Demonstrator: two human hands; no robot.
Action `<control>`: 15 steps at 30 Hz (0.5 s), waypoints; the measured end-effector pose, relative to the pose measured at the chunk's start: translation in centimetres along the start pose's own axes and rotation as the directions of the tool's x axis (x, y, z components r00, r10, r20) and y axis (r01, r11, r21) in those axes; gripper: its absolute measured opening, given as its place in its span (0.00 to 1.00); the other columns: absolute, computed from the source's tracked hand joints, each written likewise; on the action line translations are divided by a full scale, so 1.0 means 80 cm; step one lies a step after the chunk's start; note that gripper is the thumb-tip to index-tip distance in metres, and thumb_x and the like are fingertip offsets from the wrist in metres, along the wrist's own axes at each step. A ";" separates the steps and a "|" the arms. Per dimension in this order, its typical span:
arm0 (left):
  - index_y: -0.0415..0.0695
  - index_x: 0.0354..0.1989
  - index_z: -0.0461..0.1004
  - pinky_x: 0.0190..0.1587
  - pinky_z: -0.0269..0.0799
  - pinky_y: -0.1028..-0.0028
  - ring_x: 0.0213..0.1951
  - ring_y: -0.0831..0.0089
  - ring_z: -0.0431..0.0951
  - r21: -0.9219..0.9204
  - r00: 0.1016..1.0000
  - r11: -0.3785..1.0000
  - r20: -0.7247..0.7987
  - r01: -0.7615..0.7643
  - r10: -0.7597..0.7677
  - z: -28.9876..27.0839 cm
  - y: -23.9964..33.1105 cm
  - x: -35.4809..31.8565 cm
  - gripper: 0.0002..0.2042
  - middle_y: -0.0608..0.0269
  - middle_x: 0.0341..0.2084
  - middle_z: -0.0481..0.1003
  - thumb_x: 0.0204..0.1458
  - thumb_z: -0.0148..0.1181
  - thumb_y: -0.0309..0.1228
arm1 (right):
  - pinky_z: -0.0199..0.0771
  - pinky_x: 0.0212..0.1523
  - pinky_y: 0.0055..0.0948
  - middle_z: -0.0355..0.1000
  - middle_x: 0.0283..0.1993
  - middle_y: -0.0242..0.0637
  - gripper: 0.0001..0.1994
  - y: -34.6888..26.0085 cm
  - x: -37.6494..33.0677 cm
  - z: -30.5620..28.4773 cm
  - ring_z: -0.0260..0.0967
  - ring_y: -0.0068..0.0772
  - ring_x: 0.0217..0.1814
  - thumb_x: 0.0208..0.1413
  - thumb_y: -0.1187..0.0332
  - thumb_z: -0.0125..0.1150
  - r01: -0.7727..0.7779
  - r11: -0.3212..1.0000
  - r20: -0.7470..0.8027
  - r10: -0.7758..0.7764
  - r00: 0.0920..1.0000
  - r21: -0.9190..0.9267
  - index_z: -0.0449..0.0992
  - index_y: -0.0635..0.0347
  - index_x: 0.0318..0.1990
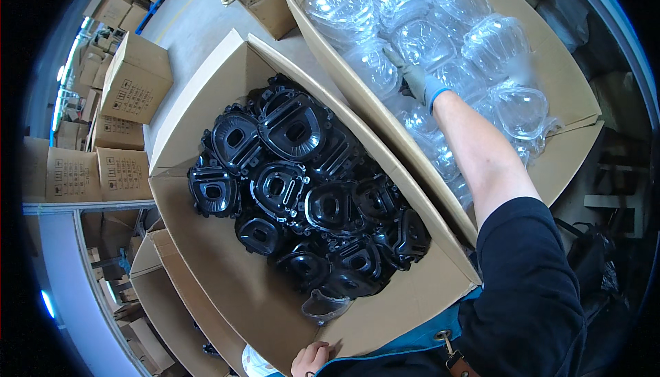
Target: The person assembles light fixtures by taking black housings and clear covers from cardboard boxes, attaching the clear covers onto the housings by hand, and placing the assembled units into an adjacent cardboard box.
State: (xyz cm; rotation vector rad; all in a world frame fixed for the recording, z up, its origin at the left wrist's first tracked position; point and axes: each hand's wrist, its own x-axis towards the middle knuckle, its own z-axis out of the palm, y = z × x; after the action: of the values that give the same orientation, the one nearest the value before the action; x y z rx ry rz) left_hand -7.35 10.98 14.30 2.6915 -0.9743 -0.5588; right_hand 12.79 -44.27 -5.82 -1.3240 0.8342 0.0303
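Note:
My right hand (417, 80), in a grey glove, reaches into a box of clear plastic covers (421, 41). Its fingers are stretched out and apart against a rounded clear cover (373, 69); no firm grip shows. At the bottom, my bare left hand (312, 359) has its fingers curled over the near rim of a large cardboard box (227, 294). Inside that box lie several glossy black plastic housings (292, 129), each with an oval opening. One clear cover (323, 306) rests in the near corner beside them.
The clear covers' cardboard box (574, 88) stands right of the black parts' box, their walls close together. Stacked cartons (134, 78) stand at the left, and another open carton (175, 294) is beside the near box. Dark bags (595, 267) lie at the right.

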 end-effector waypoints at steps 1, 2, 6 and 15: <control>0.49 0.36 0.80 0.34 0.71 0.69 0.32 0.64 0.76 -0.018 0.997 0.997 -0.030 -0.075 0.074 0.000 -0.001 0.000 0.12 0.62 0.32 0.75 0.41 0.57 0.32 | 0.65 0.40 0.32 0.68 0.54 0.42 0.31 0.001 -0.001 0.004 0.65 0.33 0.42 0.54 0.37 0.47 0.027 0.997 0.029 -0.029 0.999 0.071 0.64 0.37 0.62; 0.49 0.36 0.80 0.34 0.71 0.69 0.32 0.64 0.76 -0.021 0.997 0.997 -0.024 -0.076 0.076 0.001 -0.003 -0.001 0.12 0.62 0.32 0.75 0.41 0.57 0.32 | 0.64 0.37 0.31 0.70 0.49 0.41 0.31 0.002 -0.003 0.007 0.64 0.32 0.38 0.53 0.36 0.48 0.062 0.987 0.029 -0.067 0.997 0.149 0.67 0.39 0.60; 0.49 0.38 0.79 0.36 0.71 0.67 0.34 0.62 0.75 0.001 0.997 0.998 0.043 -0.067 0.067 0.008 -0.014 -0.004 0.13 0.60 0.34 0.75 0.42 0.57 0.31 | 0.61 0.30 0.27 0.73 0.34 0.33 0.34 0.003 -0.010 0.024 0.63 0.30 0.27 0.49 0.30 0.48 0.234 0.964 -0.128 -0.218 0.967 0.125 0.76 0.49 0.50; 0.48 0.38 0.78 0.38 0.71 0.66 0.36 0.60 0.75 -0.016 0.996 1.000 0.088 -0.012 0.013 0.019 -0.032 -0.019 0.11 0.58 0.37 0.74 0.44 0.57 0.29 | 0.58 0.46 0.36 0.68 0.49 0.40 0.41 -0.010 -0.006 0.021 0.61 0.36 0.46 0.46 0.29 0.50 0.087 0.985 -0.122 -0.068 0.990 0.151 0.70 0.54 0.56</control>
State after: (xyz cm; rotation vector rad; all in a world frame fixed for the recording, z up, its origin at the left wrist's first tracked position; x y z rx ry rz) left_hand -7.60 13.77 12.45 2.6650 -1.0038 -0.6849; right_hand 13.68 -42.87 -4.87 -1.2176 0.8646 -0.1720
